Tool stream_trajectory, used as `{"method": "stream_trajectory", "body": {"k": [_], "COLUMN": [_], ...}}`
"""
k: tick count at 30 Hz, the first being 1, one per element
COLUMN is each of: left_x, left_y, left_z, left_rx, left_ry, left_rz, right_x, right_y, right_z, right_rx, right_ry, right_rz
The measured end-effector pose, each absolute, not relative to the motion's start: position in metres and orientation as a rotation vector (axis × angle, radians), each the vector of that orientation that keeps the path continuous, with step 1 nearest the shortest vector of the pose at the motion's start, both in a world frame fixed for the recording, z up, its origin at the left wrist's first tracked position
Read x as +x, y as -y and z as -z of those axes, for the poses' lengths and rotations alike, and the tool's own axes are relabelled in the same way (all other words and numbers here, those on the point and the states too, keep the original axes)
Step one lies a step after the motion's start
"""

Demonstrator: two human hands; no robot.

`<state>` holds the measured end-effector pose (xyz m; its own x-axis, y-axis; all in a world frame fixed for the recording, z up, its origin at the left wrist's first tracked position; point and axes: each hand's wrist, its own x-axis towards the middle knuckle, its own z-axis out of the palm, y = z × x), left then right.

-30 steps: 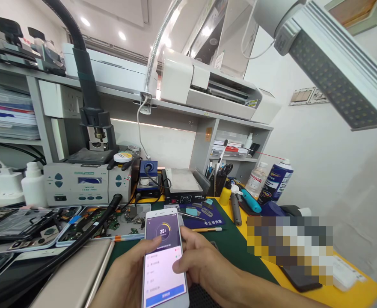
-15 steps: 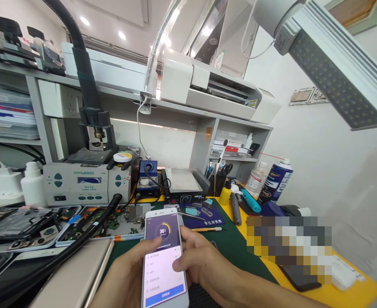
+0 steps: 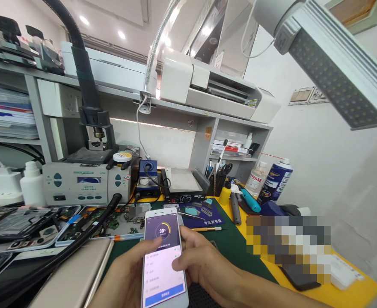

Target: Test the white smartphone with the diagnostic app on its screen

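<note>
A white smartphone [image 3: 162, 278] is held upright between my two hands, its lit screen facing me. The screen shows a dial reading 30%, a list of rows and a blue button at the bottom. My left hand [image 3: 127, 265] grips the phone's left edge, its thumb lying over the screen below the dial. On the right edge, my right hand [image 3: 204, 261] holds the phone with its thumb over the list. The fingers behind the phone are partly hidden. A gold tablet or laptop-like slab [image 3: 72, 273] lies near my left forearm.
Trays of circuit boards [image 3: 111, 222] sit at left, crossed by a black hose [image 3: 88, 233]. Behind stand a grey hot-air station [image 3: 88, 184] and a heating plate [image 3: 183, 182]. A brush [image 3: 207, 229], a spray can [image 3: 275, 179] and a dark phone [image 3: 299, 276] lie or stand rightward.
</note>
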<state>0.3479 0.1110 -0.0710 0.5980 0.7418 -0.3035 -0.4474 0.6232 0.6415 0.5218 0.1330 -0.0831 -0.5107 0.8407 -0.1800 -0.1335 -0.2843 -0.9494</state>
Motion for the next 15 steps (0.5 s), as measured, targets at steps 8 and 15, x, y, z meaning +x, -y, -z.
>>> {"method": "stream_trajectory", "body": {"k": [8, 15], "left_x": [0.348, 0.344], "left_y": [-0.111, -0.111], "left_z": [0.072, 0.082], "left_rx": [0.520, 0.497], "left_ry": [-0.550, -0.528], "left_rz": [-0.729, -0.763], "right_x": [0.521, 0.521], "right_y": [-0.133, -0.132], "right_z": [0.082, 0.080], "right_rx": [-0.945, -0.960], "right_ry": [1.275, 1.279], "right_rz": [-1.859, -1.866]}}
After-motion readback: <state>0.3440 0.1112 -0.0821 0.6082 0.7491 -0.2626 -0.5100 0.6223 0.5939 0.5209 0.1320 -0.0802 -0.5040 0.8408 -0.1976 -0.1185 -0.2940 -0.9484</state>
